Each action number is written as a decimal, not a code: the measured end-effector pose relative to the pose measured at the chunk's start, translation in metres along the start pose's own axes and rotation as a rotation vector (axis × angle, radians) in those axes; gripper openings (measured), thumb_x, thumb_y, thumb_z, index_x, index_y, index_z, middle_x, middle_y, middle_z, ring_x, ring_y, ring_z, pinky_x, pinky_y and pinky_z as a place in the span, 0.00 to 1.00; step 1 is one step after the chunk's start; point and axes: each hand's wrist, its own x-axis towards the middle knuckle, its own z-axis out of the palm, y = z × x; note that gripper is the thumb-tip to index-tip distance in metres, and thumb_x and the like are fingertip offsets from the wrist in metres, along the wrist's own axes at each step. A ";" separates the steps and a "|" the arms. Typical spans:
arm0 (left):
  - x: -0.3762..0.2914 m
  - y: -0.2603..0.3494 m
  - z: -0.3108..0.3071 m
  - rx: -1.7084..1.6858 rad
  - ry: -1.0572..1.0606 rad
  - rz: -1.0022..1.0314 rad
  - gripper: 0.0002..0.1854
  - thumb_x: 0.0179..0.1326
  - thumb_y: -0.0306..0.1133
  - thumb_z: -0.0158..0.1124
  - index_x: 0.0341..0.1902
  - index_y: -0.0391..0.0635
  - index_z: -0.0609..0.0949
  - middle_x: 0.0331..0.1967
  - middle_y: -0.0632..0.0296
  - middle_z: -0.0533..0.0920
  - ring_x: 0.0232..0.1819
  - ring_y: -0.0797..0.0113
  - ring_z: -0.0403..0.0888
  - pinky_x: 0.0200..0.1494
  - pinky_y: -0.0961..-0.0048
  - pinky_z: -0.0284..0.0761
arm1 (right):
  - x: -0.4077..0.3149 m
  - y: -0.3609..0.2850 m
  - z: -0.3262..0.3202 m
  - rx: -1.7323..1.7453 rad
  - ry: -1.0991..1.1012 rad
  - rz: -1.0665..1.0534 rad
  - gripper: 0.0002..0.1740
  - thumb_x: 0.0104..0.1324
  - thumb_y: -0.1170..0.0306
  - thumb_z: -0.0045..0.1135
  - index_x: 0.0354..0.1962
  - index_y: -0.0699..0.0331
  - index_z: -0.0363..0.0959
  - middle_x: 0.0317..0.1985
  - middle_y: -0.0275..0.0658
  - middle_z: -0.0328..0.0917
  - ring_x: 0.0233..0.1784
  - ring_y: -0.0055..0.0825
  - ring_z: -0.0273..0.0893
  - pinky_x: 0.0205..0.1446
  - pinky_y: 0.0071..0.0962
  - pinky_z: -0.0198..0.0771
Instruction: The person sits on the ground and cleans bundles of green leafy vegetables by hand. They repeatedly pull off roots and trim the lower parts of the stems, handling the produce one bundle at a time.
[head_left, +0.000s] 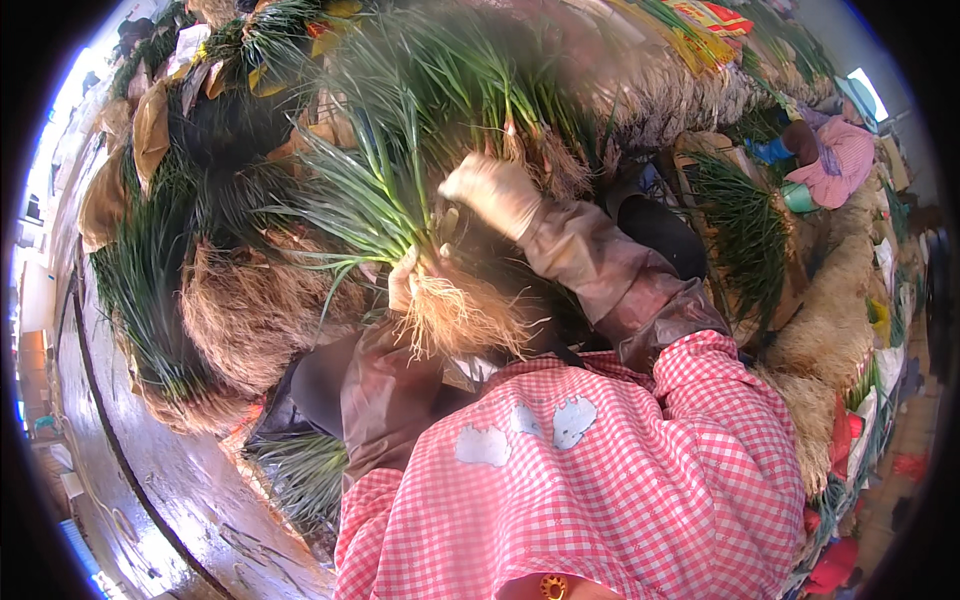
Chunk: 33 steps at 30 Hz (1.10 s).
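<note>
My left hand (403, 279), in a pale glove, grips a bunch of green onions (405, 206) low on its stems. The leaves fan up and to the left, and the pale stringy roots (457, 311) hang toward my lap. Just right of this bunch is my right hand (495, 195), also gloved and blurred; its fingers look bent, and whether it holds anything is unclear. Beyond it stand more loose green onions (517, 112) with reddish stem bases and roots facing me. Brown waterproof sleeves (592, 262) cover both my forearms.
Large root-ended bundles (247, 315) lie to the left beside a wet floor (150, 465). A long stack of bundles (675, 97) runs across the back right. At the right sits another person (832, 161) in a checked top and coloured gloves, near a green bundle (742, 217).
</note>
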 end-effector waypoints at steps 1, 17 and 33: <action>-0.001 -0.001 -0.003 -0.003 0.008 -0.016 0.19 0.66 0.42 0.52 0.49 0.37 0.72 0.36 0.59 0.75 0.39 0.69 0.71 0.42 0.74 0.73 | 0.004 0.010 -0.008 0.090 0.158 -0.022 0.11 0.65 0.63 0.50 0.36 0.55 0.80 0.31 0.30 0.78 0.31 0.25 0.76 0.36 0.24 0.72; -0.008 -0.008 0.023 -0.089 -0.062 0.113 0.28 0.63 0.34 0.55 0.65 0.40 0.61 0.38 0.62 0.75 0.37 0.71 0.73 0.44 0.73 0.73 | 0.037 0.059 -0.070 1.086 -0.281 0.455 0.13 0.69 0.67 0.47 0.41 0.67 0.76 0.28 0.32 0.75 0.24 0.13 0.66 0.26 0.12 0.62; 0.032 -0.013 0.024 -0.092 -0.022 0.168 0.18 0.66 0.39 0.50 0.51 0.38 0.72 0.49 0.50 0.77 0.57 0.54 0.71 0.61 0.56 0.64 | 0.025 0.229 -0.014 0.702 0.104 1.023 0.19 0.56 0.57 0.65 0.32 0.65 0.77 0.28 0.38 0.81 0.22 0.24 0.77 0.25 0.24 0.72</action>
